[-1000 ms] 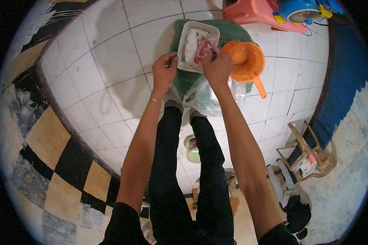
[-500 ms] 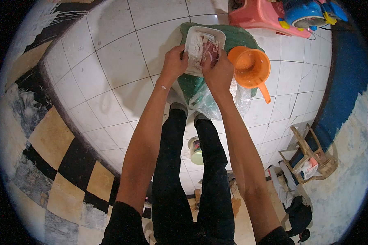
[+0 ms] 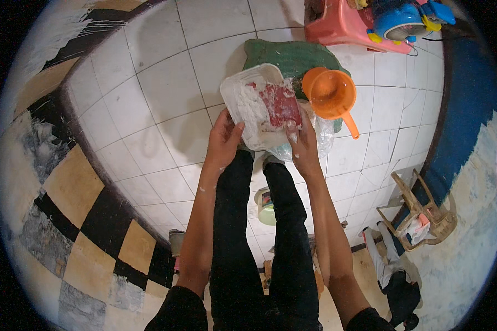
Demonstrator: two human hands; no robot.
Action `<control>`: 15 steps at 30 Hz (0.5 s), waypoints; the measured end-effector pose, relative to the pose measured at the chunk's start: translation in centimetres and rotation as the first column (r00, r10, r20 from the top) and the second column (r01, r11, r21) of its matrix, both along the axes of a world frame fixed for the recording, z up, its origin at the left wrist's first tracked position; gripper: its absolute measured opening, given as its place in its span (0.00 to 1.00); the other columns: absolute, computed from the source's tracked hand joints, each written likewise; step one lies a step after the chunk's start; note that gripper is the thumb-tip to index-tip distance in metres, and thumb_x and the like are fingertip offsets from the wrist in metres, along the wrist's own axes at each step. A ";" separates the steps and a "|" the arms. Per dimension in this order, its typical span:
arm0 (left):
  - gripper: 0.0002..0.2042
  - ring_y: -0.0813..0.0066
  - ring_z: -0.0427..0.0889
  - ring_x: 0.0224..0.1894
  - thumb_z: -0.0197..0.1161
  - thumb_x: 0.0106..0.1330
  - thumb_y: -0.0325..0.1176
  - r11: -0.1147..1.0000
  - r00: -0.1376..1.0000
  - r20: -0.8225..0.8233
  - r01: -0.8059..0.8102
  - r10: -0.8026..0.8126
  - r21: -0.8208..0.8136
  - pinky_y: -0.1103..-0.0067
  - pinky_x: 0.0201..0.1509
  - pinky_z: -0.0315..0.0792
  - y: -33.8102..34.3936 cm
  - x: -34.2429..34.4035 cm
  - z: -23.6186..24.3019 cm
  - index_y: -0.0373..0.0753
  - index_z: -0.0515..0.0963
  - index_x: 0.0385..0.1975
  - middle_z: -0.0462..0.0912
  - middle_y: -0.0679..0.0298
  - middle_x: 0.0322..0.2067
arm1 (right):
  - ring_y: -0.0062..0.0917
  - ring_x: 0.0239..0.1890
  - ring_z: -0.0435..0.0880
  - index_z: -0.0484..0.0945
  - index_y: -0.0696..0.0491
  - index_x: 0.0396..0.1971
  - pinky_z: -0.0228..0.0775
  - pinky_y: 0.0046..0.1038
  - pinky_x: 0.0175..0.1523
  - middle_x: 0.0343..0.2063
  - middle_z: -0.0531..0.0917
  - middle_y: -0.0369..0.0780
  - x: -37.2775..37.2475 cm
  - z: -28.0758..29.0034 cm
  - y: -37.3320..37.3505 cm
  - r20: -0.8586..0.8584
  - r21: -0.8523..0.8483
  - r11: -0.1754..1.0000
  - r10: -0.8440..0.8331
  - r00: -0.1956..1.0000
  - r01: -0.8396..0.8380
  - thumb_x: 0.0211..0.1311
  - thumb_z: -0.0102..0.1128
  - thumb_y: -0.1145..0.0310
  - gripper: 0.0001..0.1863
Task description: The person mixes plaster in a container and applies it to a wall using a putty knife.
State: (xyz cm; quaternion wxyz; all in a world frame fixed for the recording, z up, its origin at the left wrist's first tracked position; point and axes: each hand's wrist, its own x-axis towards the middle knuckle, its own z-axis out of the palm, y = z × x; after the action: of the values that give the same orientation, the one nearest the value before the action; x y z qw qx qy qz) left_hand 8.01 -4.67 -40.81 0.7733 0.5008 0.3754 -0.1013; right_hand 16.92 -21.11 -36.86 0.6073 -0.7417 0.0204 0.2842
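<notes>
A: What just changed on your feed?

B: White tub (image 3: pixel 269 71). Half a second back I had it over the green mat (image 3: pixel 287 55); now it's nearer the body, turned askew, above the mat's near side and the feet. Looks lifted to me.

A: Grip?

B: Left hand (image 3: pixel 223 139) clamped on the near left wall, thumb over the rim. Right hand (image 3: pixel 305 144) closed at the near right corner. It was reaching into the tub before.

A: Meaning?

B: My read: both hands carry the tub now, so working the white paste (image 3: pixel 248 107) is on hold.

A: Red flat tool (image 3: pixel 281 103)?

B: In the tub, right side, smeared white, its near end by the right thumb. Can't tell if that hand pins it too or only holds the wall.

A: Blind spots?

B: Fingers under the tub, and any gap to whatever's below. Clear plastic bag (image 3: pixel 321 132) is mostly behind the tub and right hand; contents unreadable. Orange dipper (image 3: pixel 337 110) sits just right of the tub; can't judge any liquid in it. Blue fan (image 3: pixel 403 25) is near the top edge, pink stool (image 3: pixel 337 27) cut off there.
</notes>
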 end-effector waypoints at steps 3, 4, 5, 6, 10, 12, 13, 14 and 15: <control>0.25 0.74 0.69 0.58 0.56 0.67 0.28 0.974 0.998 0.034 -0.035 0.043 -0.223 0.77 0.57 0.68 -0.1 -0.9 2.5 0.34 0.57 0.63 0.71 0.59 0.55 | 0.28 0.60 0.67 0.65 0.61 0.59 0.54 0.29 0.65 0.57 0.70 0.44 -0.7 0.9 -1.7 -0.082 0.089 0.996 0.007 0.997 0.001 0.67 0.48 0.61 0.25; 0.26 0.73 0.67 0.60 0.57 0.66 0.30 0.965 0.997 0.082 0.008 0.014 -0.263 0.75 0.60 0.66 0.1 -1.3 2.6 0.35 0.57 0.63 0.69 0.59 0.56 | 0.27 0.60 0.66 0.65 0.61 0.59 0.53 0.29 0.65 0.57 0.70 0.44 -0.8 1.4 -1.8 -0.139 0.138 0.990 -0.014 0.990 0.033 0.68 0.46 0.61 0.26; 0.27 0.71 0.65 0.62 0.59 0.65 0.31 0.952 0.991 0.130 0.053 -0.014 -0.301 0.73 0.63 0.64 0.3 -2.0 2.3 0.35 0.57 0.63 0.68 0.59 0.58 | 0.27 0.60 0.66 0.64 0.61 0.60 0.53 0.30 0.66 0.57 0.70 0.44 -0.9 1.8 -1.9 -0.197 0.183 0.981 -0.031 0.980 0.068 0.68 0.44 0.60 0.26; 0.28 0.70 0.63 0.63 0.60 0.65 0.32 0.933 0.982 0.185 0.103 -0.040 -0.345 0.72 0.65 0.61 0.1 -2.3 1.9 0.35 0.57 0.63 0.66 0.59 0.59 | 0.27 0.60 0.67 0.64 0.61 0.60 0.53 0.30 0.66 0.57 0.70 0.45 -0.9 2.3 -2.2 -0.198 0.163 0.985 -0.030 0.980 0.063 0.69 0.44 0.60 0.26; 0.34 0.64 0.64 0.63 0.60 0.63 0.49 0.964 0.988 0.151 0.011 0.031 -0.265 0.67 0.68 0.57 -1.1 -2.7 0.9 0.36 0.57 0.63 0.66 0.58 0.59 | 0.29 0.59 0.69 0.65 0.62 0.59 0.55 0.31 0.65 0.56 0.72 0.45 -1.5 4.0 -2.1 -0.184 0.115 0.993 -0.002 0.983 0.024 0.69 0.44 0.57 0.27; 0.39 0.59 0.64 0.63 0.56 0.61 0.60 0.777 0.890 0.110 -0.320 0.443 -0.543 0.65 0.67 0.59 -3.3 -1.6 1.4 0.37 0.56 0.63 0.65 0.56 0.60 | 0.31 0.59 0.69 0.65 0.62 0.59 0.55 0.31 0.64 0.55 0.72 0.46 -1.7 5.0 -1.7 -0.137 0.084 0.996 0.031 0.990 -0.020 0.68 0.45 0.55 0.29; 0.43 0.59 0.66 0.60 0.48 0.59 0.69 0.838 0.898 0.095 -0.357 0.429 -0.413 0.65 0.65 0.61 -4.3 -0.9 1.7 0.37 0.57 0.63 0.66 0.56 0.58 | 0.32 0.59 0.69 0.64 0.62 0.59 0.55 0.32 0.65 0.56 0.72 0.47 -2.0 5.3 -1.6 -0.101 0.059 0.997 0.057 0.993 -0.051 0.68 0.45 0.53 0.30; 0.42 0.60 0.66 0.60 0.47 0.59 0.69 0.816 0.880 0.086 -0.391 0.466 -0.425 0.65 0.65 0.61 -4.7 -0.4 1.9 0.37 0.57 0.63 0.66 0.56 0.58 | 0.33 0.59 0.69 0.64 0.62 0.59 0.55 0.32 0.65 0.56 0.71 0.48 -2.1 5.5 -1.6 -0.066 0.034 0.996 0.083 0.994 -0.081 0.69 0.44 0.52 0.30; 0.42 0.60 0.66 0.60 0.46 0.60 0.68 0.792 0.861 0.077 -0.424 0.503 -0.438 0.65 0.65 0.62 -5.0 0.0 2.0 0.37 0.57 0.63 0.66 0.56 0.57 | 0.37 0.61 0.68 0.63 0.62 0.60 0.54 0.33 0.66 0.57 0.70 0.51 -2.1 5.7 -1.8 0.034 -0.049 0.988 0.147 0.989 -0.145 0.68 0.43 0.59 0.27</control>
State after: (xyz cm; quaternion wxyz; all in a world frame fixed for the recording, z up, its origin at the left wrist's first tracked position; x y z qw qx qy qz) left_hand 8.04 -9.69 -38.84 0.8930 0.2283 0.3824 0.0647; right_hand 14.81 -22.95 -31.17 0.5677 -0.7602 -0.0388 0.3135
